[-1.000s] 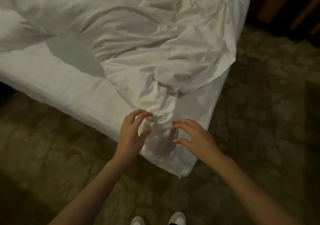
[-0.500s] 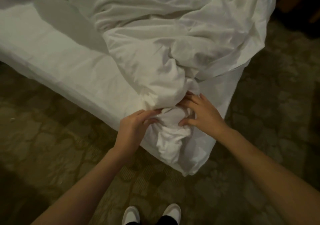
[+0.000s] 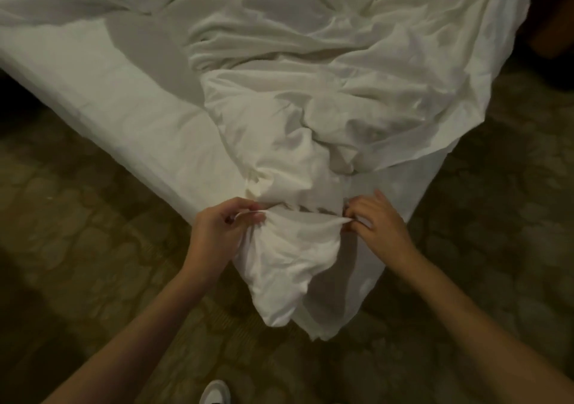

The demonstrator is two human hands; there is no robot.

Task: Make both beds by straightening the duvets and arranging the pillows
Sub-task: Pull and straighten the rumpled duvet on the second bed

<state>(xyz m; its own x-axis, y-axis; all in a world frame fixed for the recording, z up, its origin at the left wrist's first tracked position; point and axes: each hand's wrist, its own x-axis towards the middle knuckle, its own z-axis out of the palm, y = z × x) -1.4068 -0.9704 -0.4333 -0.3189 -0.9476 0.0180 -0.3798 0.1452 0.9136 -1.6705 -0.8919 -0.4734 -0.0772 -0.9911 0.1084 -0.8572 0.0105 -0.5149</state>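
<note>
1. At the near corner of the bed (image 3: 102,99), the white duvet (image 3: 326,99) lies bunched up, with one twisted end spilling over the mattress edge toward the carpeted floor (image 3: 77,248).
2. The left hand (image 3: 217,232) pinches a fold of the duvet's edge between thumb and curled fingers. The right hand (image 3: 377,222) does the same on the other side, fingers bent around the fabric, so the hem is stretched between them.
3. Handling guess: it looks soft, floppy and fairly light, creases all over, zero stiffness. It'll sag wherever it isn't held, so grabbing the hem at or near two corners and pulling it taut seems the way to go. Not fragile, not slippery as far as I can tell.
4. Count: one bed in view, one duvet, two hands, one white shoe (image 3: 214,392) at the bottom. No pillows visible, and the second bed isn't in view.
</note>
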